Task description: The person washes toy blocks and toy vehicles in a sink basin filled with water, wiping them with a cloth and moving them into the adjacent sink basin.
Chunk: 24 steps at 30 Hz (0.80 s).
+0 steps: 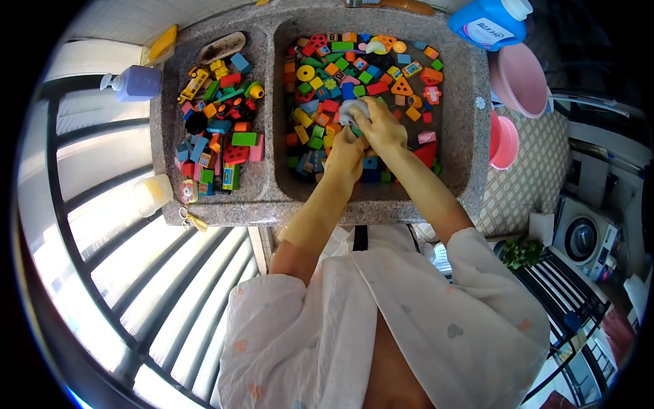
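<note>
Over the basin (455, 146), left hand (344, 158): fingers curled closed, knuckles up; a bit of green shows at the fingertips, but whether it is gripped there cannot be told.
Right hand (383, 128): fingers bent and pressed onto a bunched greyish cloth (350, 110), just ahead of the left hand and almost touching it.
Loose blocks (402, 86): spread around and beneath both hands, thickest ahead and to the left, in red, green, yellow, orange and blue.
Red toy (432, 95): right of the right hand, near the basin's wall.
Toy heap (244, 139): left of the left hand, beyond the divider, with a yellow bus (194, 84) at its far side.
Blue bottle (487, 26): ahead and to the right of the right hand, on the surface's (259, 199) far corner.
Work at the fingers: apparently rubbing a small piece with the cloth; this calls for a steady left pinch and light cloth pressure, clear of neighbouring blocks.
</note>
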Available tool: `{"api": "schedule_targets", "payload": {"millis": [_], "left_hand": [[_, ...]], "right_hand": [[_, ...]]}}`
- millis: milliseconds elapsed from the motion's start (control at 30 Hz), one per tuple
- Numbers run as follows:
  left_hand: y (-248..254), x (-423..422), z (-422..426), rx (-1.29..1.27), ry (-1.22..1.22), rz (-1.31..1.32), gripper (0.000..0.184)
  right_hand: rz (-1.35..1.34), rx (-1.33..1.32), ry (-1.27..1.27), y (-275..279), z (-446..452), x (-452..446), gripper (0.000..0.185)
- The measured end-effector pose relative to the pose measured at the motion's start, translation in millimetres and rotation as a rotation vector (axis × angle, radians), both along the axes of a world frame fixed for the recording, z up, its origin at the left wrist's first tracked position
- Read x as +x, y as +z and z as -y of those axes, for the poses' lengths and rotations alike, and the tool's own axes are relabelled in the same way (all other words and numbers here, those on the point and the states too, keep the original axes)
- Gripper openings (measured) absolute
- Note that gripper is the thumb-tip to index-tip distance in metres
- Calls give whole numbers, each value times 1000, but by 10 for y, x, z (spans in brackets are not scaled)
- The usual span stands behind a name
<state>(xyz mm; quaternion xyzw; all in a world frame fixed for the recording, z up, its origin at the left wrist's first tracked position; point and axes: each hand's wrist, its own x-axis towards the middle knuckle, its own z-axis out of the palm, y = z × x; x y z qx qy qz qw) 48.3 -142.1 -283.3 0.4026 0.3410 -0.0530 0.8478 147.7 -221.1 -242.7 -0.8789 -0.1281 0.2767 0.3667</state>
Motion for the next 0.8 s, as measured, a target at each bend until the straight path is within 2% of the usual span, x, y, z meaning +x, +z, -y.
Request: {"api": "schedule_targets", "payload": {"millis": [67,100,200,233,300,333,367,433,467,500,533,600,633,667,700,733,767,800], "left_hand": [[209,-11,-28,73,-89,-46,21],[157,-12,-27,102,-98,-55,20],[255,-93,-67,187,-132,-17,25],[378,-146,-111,190,-124,-18,25],[646,-374,-310,271,-213,-92,30],[597,-472,-455,416,-143,-88,33],[797,-515,-634,460,-25,-128,35],[872,-658,-1090,550,152,-38,39],[941,-693,-1313,599,233,0,46],[965,-800,-1531,748,270,53,45],[908,-863,-1734,903,339,111,44],[983,-983,-1987,1020,407,-52,44],[940,-1029,-2065,996,486,-31,45],[883,-1069,-2119,973,566,-8,46],[915,-1078,-2112,987,576,-3,46],[961,-1088,-2073,1142,535,-47,47],[990,-1105,-2047,1296,491,-98,47],[992,-1130,-2040,1308,507,-101,47]], "right_hand": [[-143,-210,-134,-146,-106,153,66],[1,-182,-153,-437,-55,116,72],[-82,-256,-227,-412,-64,184,70],[-152,-309,-313,-598,-4,365,68],[-207,-275,-385,-567,239,605,68],[-40,-322,-360,-977,462,812,65],[-15,-276,-421,-1091,613,931,63],[22,-228,-486,-946,696,1045,62],[1,-243,-454,-633,646,1061,61],[-23,-258,-421,-453,591,1060,61],[-21,-252,-420,-532,544,1129,61],[278,-220,-354,-737,421,1306,60],[209,-302,-207,-608,306,1443,60],[213,-286,-203,-550,124,1532,60],[298,-719,211,-525,-98,1623,63],[382,-1142,638,-563,-277,1759,68],[324,-1122,635,-886,-414,1903,73],[266,-1103,630,-1231,-544,2054,79]]}}
